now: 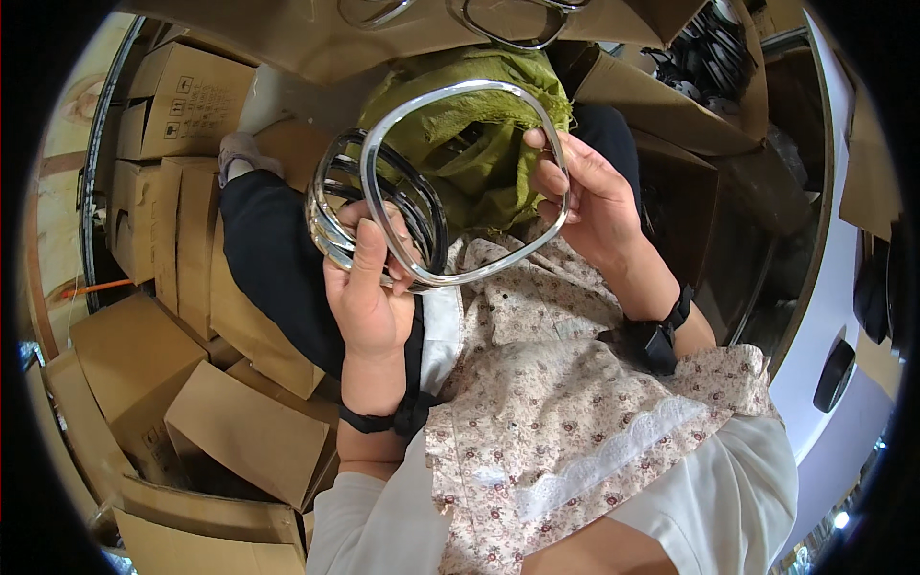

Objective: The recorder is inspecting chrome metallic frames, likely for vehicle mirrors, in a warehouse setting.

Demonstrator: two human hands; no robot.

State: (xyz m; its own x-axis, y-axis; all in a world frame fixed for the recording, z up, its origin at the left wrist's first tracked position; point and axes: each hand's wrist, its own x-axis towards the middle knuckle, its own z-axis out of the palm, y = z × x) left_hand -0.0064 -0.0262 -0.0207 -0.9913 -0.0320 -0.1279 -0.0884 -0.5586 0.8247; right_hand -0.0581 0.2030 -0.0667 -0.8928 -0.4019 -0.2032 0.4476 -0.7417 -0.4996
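A rounded, squarish chrome trim ring [470,86] is held up over my lap. My right hand [599,196] pinches its right side between thumb and fingers. My left hand [369,297] is closed around the lower left of this ring and also grips several more chrome and black rings [438,220], which hang bunched to the left behind it. Beyond the rings a crumpled olive-green woven sack [412,96] lies between my knees, its mouth partly open with dark contents I cannot make out.
At the top edge, more rings [527,45] lie on a cardboard surface [422,38]. An open carton [637,101] with dark round parts [714,57] stands at the far right. Stacked cardboard boxes [196,105] and open cartons [249,422] crowd the left. A white panel [839,259] stands at right.
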